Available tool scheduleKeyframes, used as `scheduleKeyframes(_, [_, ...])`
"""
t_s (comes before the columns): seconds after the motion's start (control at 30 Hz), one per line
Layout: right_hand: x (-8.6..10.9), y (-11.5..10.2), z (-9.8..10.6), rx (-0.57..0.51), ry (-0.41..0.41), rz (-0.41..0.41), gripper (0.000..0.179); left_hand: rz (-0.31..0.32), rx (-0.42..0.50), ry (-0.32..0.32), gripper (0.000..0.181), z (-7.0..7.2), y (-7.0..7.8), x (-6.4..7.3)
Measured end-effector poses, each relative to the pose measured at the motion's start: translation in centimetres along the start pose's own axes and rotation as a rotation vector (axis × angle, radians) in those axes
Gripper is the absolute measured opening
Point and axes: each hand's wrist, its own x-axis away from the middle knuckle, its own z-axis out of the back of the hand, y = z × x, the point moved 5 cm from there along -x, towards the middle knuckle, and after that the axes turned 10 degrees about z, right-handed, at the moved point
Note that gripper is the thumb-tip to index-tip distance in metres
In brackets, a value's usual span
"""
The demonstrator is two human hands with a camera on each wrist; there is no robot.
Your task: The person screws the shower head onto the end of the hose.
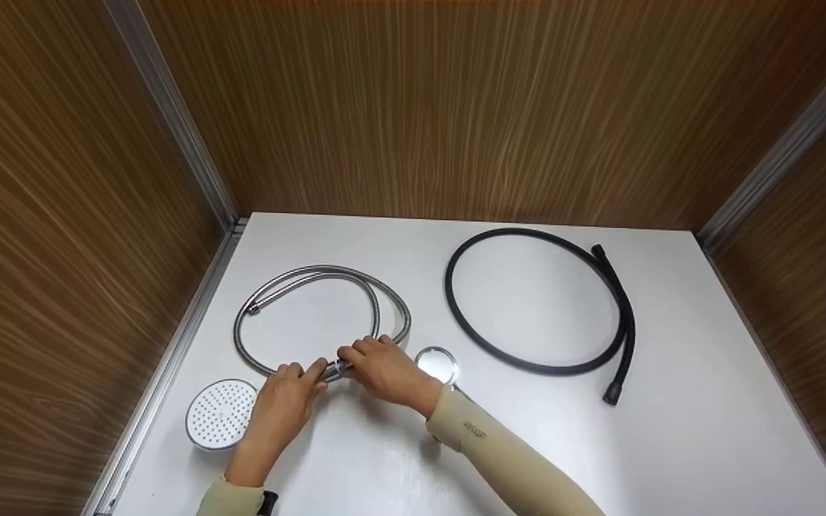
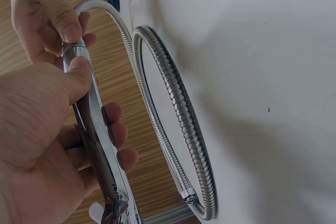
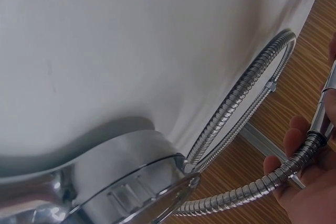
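My left hand (image 1: 282,407) grips the chrome handle (image 2: 90,111) of a shower head (image 1: 218,419), whose round white nozzle face points up beside the wrist in the head view. With fingers and thumb, my right hand (image 1: 393,371) holds the end fitting (image 3: 319,116) of a ribbed metal shower hose (image 1: 406,315). Fitting and handle end meet in line between the two hands, as the left wrist view shows. Most of this hose lies coiled on the white table, its other end (image 1: 253,309) loose at the coil's left.
Under the right forearm lies a second chrome shower head (image 1: 437,365), partly hidden. A black hose (image 1: 555,370) forms a loop on the right of the table (image 1: 700,430). A small black piece (image 1: 267,503) shows beside the left sleeve. Wood-grain panels (image 1: 413,107) enclose the table.
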Motion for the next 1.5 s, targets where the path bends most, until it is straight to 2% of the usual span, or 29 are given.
scheduleKeyframes(0.37, [0.19, -0.11, 0.18, 0.031, 0.064, 0.030, 0.029, -0.028, -0.002, 0.038, 0.037, 0.12, -0.02, -0.01])
scheduleKeyframes(0.57, [0.17, -0.01, 0.09, -0.006, 0.048, 0.012, 0.037, -0.029, 0.006, 0.034, 0.037, 0.07, -0.05, -0.08])
scheduleKeyframes(0.87, [0.11, 0.07, 0.15, 0.028, 0.067, 0.032, 0.027, -0.027, 0.023, 0.023, 0.036, 0.09, -0.07, -0.13])
scheduleKeyframes(1.1, [0.12, 0.02, 0.08, 0.032, 0.030, 0.019, 0.027, -0.026, 0.021, 0.022, 0.036, 0.14, -0.02, -0.14])
scheduleKeyframes(1.3, [0.13, -0.13, 0.33, 0.040, 0.033, 0.025, 0.027, -0.007, 0.009, -0.005, 0.036, 0.21, 0.04, -0.17])
scheduleKeyframes(1.5, [0.10, -0.11, 0.25, 0.030, 0.012, 0.018, 0.028, -0.020, 0.002, 0.018, 0.036, 0.17, 0.07, -0.11])
